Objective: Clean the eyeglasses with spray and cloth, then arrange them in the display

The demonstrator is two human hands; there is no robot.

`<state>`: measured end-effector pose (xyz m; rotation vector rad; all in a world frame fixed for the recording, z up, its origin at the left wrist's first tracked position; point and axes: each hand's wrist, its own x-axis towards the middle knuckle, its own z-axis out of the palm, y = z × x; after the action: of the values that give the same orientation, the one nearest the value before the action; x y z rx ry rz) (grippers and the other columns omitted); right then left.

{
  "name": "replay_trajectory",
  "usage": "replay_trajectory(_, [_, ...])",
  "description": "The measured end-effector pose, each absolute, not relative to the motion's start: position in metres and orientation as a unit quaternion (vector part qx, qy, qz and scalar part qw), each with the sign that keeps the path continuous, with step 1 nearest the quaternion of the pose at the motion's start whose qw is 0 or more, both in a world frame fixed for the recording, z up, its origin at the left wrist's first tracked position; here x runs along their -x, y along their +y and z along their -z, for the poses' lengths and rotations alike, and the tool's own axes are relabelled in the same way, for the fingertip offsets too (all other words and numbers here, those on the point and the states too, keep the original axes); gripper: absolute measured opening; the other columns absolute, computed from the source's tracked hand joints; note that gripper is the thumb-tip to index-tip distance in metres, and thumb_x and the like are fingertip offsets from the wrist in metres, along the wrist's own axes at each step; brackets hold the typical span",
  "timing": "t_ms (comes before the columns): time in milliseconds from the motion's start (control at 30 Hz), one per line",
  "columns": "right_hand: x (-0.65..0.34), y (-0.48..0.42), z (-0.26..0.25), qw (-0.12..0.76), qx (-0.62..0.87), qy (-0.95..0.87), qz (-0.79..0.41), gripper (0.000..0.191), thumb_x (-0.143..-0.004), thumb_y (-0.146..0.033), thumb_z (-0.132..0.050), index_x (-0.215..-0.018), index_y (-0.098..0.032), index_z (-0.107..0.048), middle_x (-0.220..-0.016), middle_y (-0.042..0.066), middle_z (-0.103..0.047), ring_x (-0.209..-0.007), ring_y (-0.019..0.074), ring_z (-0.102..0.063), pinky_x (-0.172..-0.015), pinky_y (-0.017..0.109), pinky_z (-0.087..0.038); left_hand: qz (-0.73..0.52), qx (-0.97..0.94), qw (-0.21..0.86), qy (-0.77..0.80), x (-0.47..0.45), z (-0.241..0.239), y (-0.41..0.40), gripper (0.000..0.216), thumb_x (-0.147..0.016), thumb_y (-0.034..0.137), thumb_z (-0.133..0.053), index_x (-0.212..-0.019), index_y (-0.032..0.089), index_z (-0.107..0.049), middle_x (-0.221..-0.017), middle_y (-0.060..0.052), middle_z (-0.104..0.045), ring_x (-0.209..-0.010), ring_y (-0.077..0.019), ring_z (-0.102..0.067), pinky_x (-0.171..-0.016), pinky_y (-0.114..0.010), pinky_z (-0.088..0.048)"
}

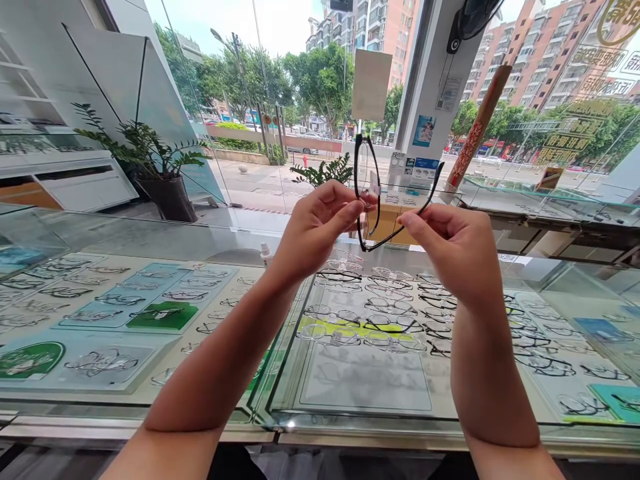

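Note:
A pair of black-framed eyeglasses (358,175) is held up above the glass counter, turned on its side with the rims one over the other. My left hand (323,223) pinches it near the nose bridge between thumb and fingers. My right hand (450,243) grips one temple arm, which sticks out to the right and angles upward past the fingers. A small pale tag or sticker shows at the lens. Below both hands, rows of eyeglasses (393,307) lie inside the glass display case (290,347).
More eyeglasses on blue and green display boards (150,287) fill the case at left. A small white bottle (265,255) stands behind my left forearm. A potted plant (167,193) stands at the far left, before large windows. Another glass counter (530,207) runs along the right.

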<state>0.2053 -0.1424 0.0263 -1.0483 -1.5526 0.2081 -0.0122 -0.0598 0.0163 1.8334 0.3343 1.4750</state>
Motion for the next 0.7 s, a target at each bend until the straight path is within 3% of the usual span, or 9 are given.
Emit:
replay_trajectory(167, [-0.210, -0.133, -0.027, 0.588, 0.490, -0.639, -0.074, 0.042, -0.100, -0.052, -0.080, -0.073, -0.021, -0.073, -0.060, -0.003, -0.051, -0.058, 0.0128, -0.039, -0.056, 0.031, -0.031, -0.655, -0.661, 0.337, 0.145, 0.016, -0.016, -0.048, 0.047, -0.099, 0.066, -0.087, -0.101, 0.028, -0.060, -0.125, -0.008, -0.083, -0.122, -0.0280, -0.081, -0.081, -0.038, -0.073])
replay_trajectory(333, [-0.209, -0.132, -0.025, 0.530, 0.533, -0.657, -0.049, 0.063, -0.106, -0.062, -0.072, -0.058, -0.024, -0.059, -0.051, -0.006, -0.034, -0.053, 0.0118, -0.030, -0.056, 0.033, -0.025, -0.675, -0.659, 0.293, 0.157, 0.016, -0.010, -0.040, 0.047, -0.102, 0.070, -0.081, -0.106, 0.028, -0.061, -0.131, -0.008, -0.082, -0.127, -0.0265, -0.079, -0.079, -0.033, -0.072])
replay_trajectory(400, [-0.205, -0.139, -0.026, 0.516, 0.520, -0.679, -0.047, 0.060, -0.107, -0.059, -0.071, -0.061, -0.023, -0.059, -0.052, -0.005, -0.036, -0.055, 0.0122, -0.031, -0.057, 0.033, -0.025, -0.675, -0.666, 0.271, 0.166, 0.013, -0.008, -0.043, 0.044, -0.102, 0.067, -0.083, -0.107, 0.028, -0.063, -0.129, -0.008, -0.082, -0.124, -0.0252, -0.080, -0.081, -0.031, -0.071])
replay_trajectory(467, [-0.200, -0.147, -0.026, 0.503, 0.478, -0.716, -0.077, 0.044, -0.109, -0.053, -0.068, -0.079, -0.022, -0.074, -0.056, -0.005, -0.043, -0.056, 0.0130, -0.034, -0.058, 0.033, -0.026, -0.674, -0.676, 0.245, 0.169, 0.010, -0.006, -0.049, 0.038, -0.103, 0.060, -0.084, -0.106, 0.027, -0.066, -0.126, -0.009, -0.083, -0.122, -0.0247, -0.080, -0.082, -0.031, -0.070])
replay_trajectory(533, [-0.194, -0.154, -0.027, 0.487, 0.444, -0.744, -0.108, 0.030, -0.110, -0.046, -0.065, -0.112, -0.022, -0.084, -0.060, -0.006, -0.050, -0.057, 0.0138, -0.037, -0.059, 0.033, -0.029, -0.673, -0.685, 0.223, 0.169, 0.005, -0.005, -0.056, 0.032, -0.104, 0.055, -0.084, -0.104, 0.026, -0.069, -0.123, -0.009, -0.083, -0.121, -0.0249, -0.080, -0.083, -0.032, -0.070])
replay_trajectory(600, [-0.189, -0.158, -0.027, 0.478, 0.443, -0.750, -0.112, 0.038, -0.110, -0.040, -0.064, -0.138, -0.023, -0.082, -0.061, -0.006, -0.053, -0.057, 0.0144, -0.038, -0.061, 0.034, -0.031, -0.666, -0.696, 0.210, 0.166, 0.002, -0.003, -0.061, 0.028, -0.105, 0.050, -0.083, -0.104, 0.025, -0.071, -0.122, -0.009, -0.082, -0.120, -0.0246, -0.080, -0.084, -0.032, -0.070])
replay_trajectory(700, [-0.185, -0.157, -0.026, 0.474, 0.462, -0.743, -0.096, 0.047, -0.109, -0.036, -0.064, -0.151, -0.022, -0.078, -0.061, -0.006, -0.052, -0.058, 0.0152, -0.039, -0.063, 0.034, -0.032, -0.650, -0.714, 0.204, 0.164, 0.000, -0.001, -0.063, 0.025, -0.106, 0.048, -0.082, -0.104, 0.025, -0.072, -0.123, -0.010, -0.081, -0.120, -0.0243, -0.078, -0.086, -0.033, -0.069])
